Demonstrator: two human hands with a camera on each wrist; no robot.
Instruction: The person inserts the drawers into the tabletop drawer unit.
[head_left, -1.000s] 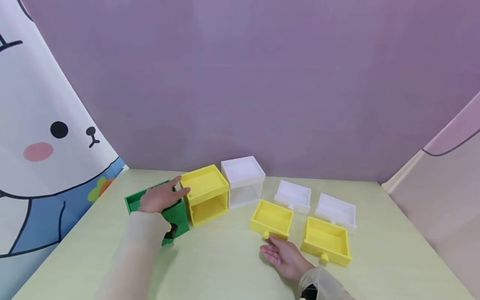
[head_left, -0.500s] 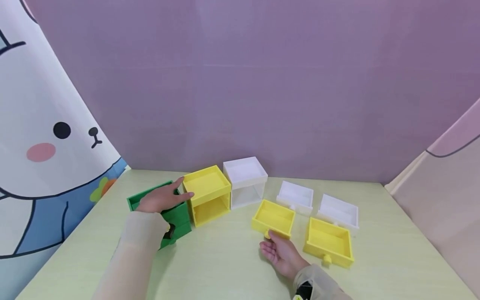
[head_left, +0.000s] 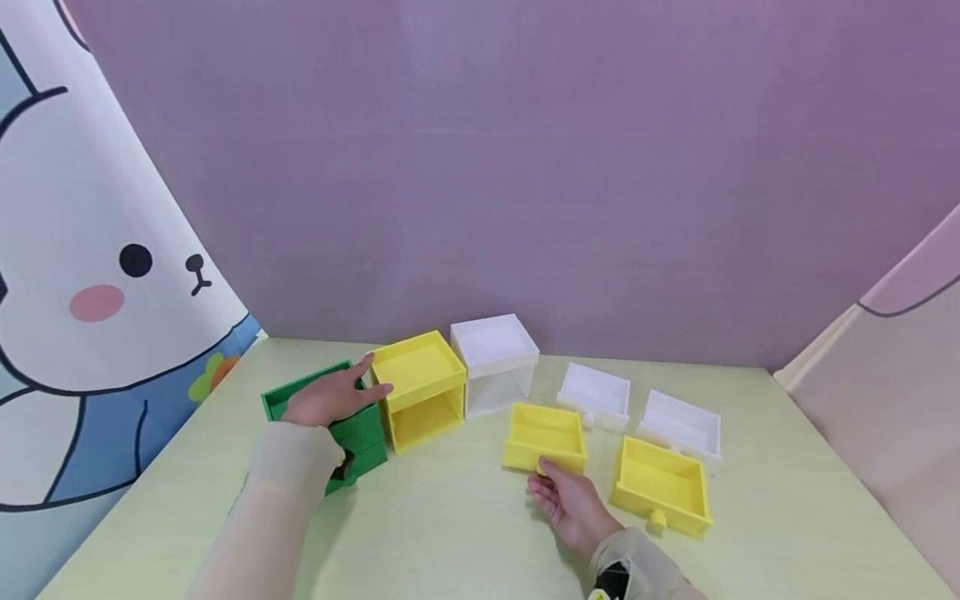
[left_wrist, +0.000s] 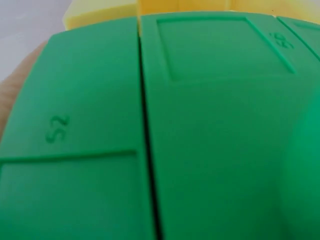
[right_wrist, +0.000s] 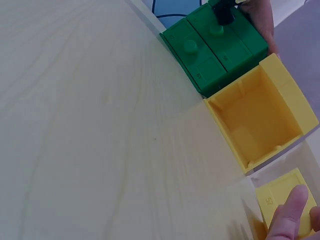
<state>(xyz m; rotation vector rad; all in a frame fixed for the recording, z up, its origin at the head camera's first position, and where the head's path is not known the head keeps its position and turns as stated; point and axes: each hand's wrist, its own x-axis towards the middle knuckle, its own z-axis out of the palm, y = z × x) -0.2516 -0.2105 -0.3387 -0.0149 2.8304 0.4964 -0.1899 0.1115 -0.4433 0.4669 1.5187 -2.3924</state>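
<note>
In the head view my left hand point(head_left: 326, 402) lies over the green drawer box point(head_left: 363, 442), its index finger and thumb stretched to the left edge of the yellow box point(head_left: 420, 367), whose front compartment is empty. The left wrist view is filled by the green box point(left_wrist: 215, 125); part of the left hand point(left_wrist: 20, 77) shows behind it. With thumb and fingers, my right hand point(head_left: 576, 510) pinches the knob side of a yellow drawer point(head_left: 546, 429). The right wrist view shows that hand point(right_wrist: 291, 217) at the drawer's front point(right_wrist: 280, 191), below the open yellow box point(right_wrist: 255, 117).
A white box point(head_left: 495, 343) stands right of the yellow one. Two white drawers point(head_left: 596, 392) point(head_left: 684, 421) lie to the back right, and another yellow drawer point(head_left: 662, 483) lies in front of them. A purple curtain point(head_left: 480, 167) hangs behind the table point(head_left: 442, 533).
The yellow drawer at my right hand has turned slightly and its front faces me more squarely; the right hand's grip has shifted a little. My left hand keeps its place on the boxes.
</note>
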